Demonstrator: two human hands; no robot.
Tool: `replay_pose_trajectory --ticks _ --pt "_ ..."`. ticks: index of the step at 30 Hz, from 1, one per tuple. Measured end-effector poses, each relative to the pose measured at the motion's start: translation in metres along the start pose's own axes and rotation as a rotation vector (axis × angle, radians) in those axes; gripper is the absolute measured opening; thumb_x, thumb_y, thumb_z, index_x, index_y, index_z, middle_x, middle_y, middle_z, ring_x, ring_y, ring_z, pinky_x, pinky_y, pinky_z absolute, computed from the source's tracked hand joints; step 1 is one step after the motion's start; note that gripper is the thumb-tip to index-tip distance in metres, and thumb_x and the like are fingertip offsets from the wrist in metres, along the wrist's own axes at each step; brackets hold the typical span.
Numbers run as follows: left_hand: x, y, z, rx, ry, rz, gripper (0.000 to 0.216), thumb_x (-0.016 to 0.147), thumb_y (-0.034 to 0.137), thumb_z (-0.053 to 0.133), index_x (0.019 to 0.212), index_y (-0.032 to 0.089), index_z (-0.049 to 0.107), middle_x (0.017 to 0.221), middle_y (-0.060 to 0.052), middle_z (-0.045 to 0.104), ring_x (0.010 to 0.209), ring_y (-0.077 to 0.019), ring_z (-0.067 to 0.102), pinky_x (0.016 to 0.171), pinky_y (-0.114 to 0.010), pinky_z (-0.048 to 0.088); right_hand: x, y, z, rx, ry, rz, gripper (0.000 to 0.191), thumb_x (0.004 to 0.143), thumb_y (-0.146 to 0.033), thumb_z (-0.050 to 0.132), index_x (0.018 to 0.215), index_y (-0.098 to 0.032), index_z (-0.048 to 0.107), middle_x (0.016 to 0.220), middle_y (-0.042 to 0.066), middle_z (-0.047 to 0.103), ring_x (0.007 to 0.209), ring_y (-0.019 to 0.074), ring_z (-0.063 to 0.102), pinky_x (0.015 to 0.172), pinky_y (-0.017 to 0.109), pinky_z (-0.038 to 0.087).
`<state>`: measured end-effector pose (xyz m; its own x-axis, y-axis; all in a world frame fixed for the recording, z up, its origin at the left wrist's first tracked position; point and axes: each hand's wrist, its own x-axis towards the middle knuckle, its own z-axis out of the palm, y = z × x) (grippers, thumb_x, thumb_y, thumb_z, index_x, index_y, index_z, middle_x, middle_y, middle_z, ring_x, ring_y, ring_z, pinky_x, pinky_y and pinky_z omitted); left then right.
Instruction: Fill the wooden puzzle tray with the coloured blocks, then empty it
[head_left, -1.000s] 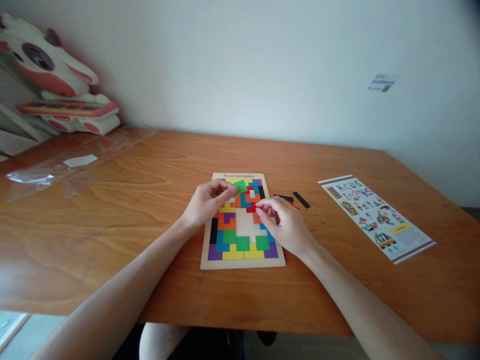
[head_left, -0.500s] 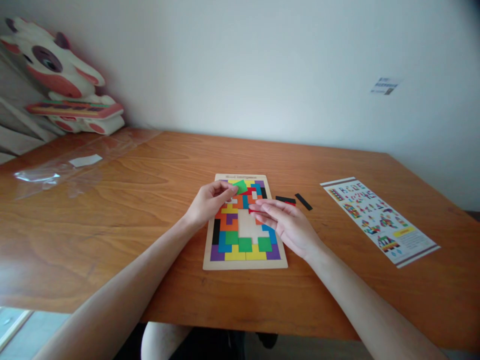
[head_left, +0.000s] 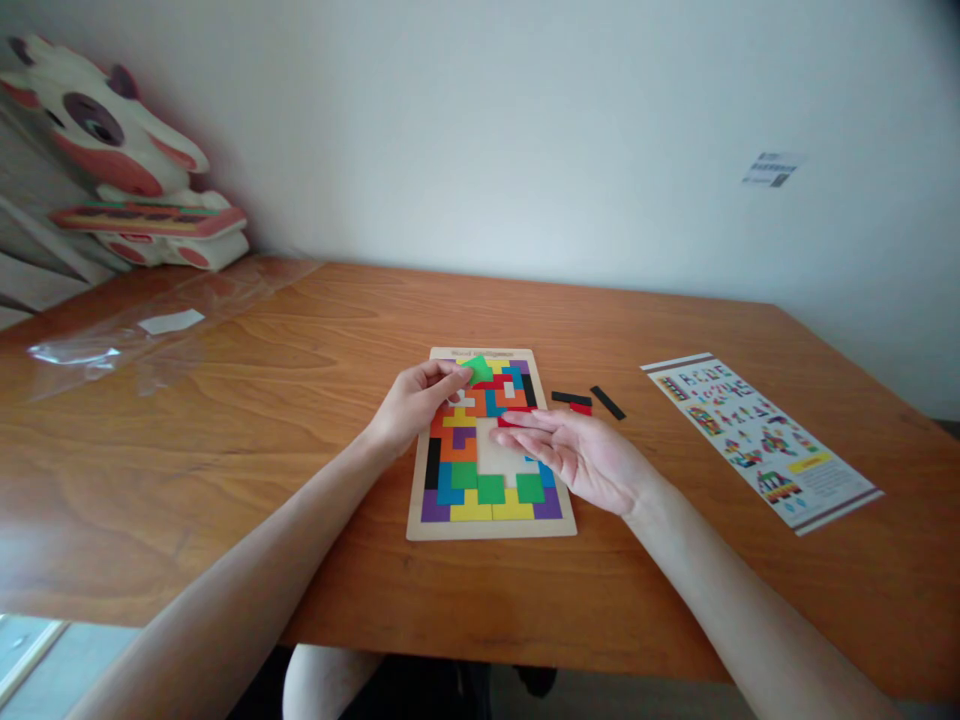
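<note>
My left hand (head_left: 415, 400) pinches a green square block (head_left: 478, 371) between thumb and fingers over the top of the wooden puzzle board (head_left: 491, 533). Over the board's right side, my right hand (head_left: 574, 448) is open, palm partly up, its fingers stretched toward the bare middle area. A red block (head_left: 523, 410) shows around its thumb; whether the thumb touches it I cannot tell. Coloured blocks cover most of the board's edges, among them a green block (head_left: 491, 489) and a purple block (head_left: 551, 505) near the bottom.
Right of the board lie two black strips (head_left: 607, 402) and a small red block (head_left: 581, 408). A printed pattern sheet (head_left: 761, 440) is farther right. Clear plastic wrapping (head_left: 82, 355) and a cow-shaped toy keyboard (head_left: 150, 218) occupy the left.
My right hand has turned palm upward, spread its fingers and shifted slightly toward me and right. The red block now shows around the thumb. My left hand keeps the green square nearly still.
</note>
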<state>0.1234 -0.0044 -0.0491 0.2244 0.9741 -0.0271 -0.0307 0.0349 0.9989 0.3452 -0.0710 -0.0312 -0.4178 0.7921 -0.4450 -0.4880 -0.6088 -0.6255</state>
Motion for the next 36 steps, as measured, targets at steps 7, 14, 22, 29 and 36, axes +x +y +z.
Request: replay_pose_trajectory --ticks 7,14,22,29,36 --pt "0.002 -0.004 -0.003 0.014 -0.032 0.009 0.037 0.076 0.052 0.076 0.080 0.017 0.064 0.064 0.002 0.057 0.055 -0.0083 0.047 0.055 -0.022 0.037 0.002 0.003 -0.005 -0.219 0.058 -0.200 0.025 0.087 -0.027 0.067 0.108 -0.014 0.073 0.112 0.013 0.075 0.093 0.0179 0.074 0.086 0.024 0.061" --pt "-0.001 -0.001 0.000 0.027 -0.028 0.001 0.038 0.074 0.053 0.076 0.080 0.018 0.064 0.063 0.003 0.057 0.054 -0.0086 0.047 0.054 -0.022 0.037 0.000 0.012 -0.005 -1.033 0.178 -0.744 0.029 0.095 -0.039 0.057 0.119 -0.027 0.070 0.120 0.007 0.072 0.100 0.0229 0.069 0.090 0.045 0.057" --pt "-0.001 0.000 -0.001 0.048 -0.043 0.024 0.037 0.074 0.052 0.077 0.079 0.017 0.064 0.064 0.003 0.057 0.055 -0.0074 0.046 0.054 -0.021 0.037 0.001 0.017 0.002 -1.608 -0.033 -0.991 0.031 0.099 -0.023 0.048 0.123 -0.026 0.067 0.124 0.005 0.071 0.113 0.0240 0.062 0.100 0.047 0.048" --pt "-0.004 0.001 0.002 0.031 -0.042 -0.021 0.037 0.074 0.051 0.078 0.081 0.018 0.063 0.067 0.002 0.060 0.057 -0.0086 0.051 0.053 -0.021 0.042 0.000 -0.006 -0.020 -1.545 0.439 -1.051 0.024 0.097 -0.025 0.049 0.109 -0.024 0.069 0.107 0.009 0.073 0.102 0.0246 0.066 0.092 0.044 0.052" --pt "-0.004 0.000 0.002 0.022 -0.052 -0.023 0.036 0.074 0.049 0.078 0.083 0.018 0.063 0.070 0.001 0.062 0.059 -0.0094 0.054 0.055 -0.022 0.044 -0.002 -0.039 -0.075 -1.608 0.653 -0.968 0.023 0.093 -0.029 0.051 0.101 -0.022 0.071 0.103 0.011 0.073 0.093 0.0255 0.068 0.087 0.043 0.053"
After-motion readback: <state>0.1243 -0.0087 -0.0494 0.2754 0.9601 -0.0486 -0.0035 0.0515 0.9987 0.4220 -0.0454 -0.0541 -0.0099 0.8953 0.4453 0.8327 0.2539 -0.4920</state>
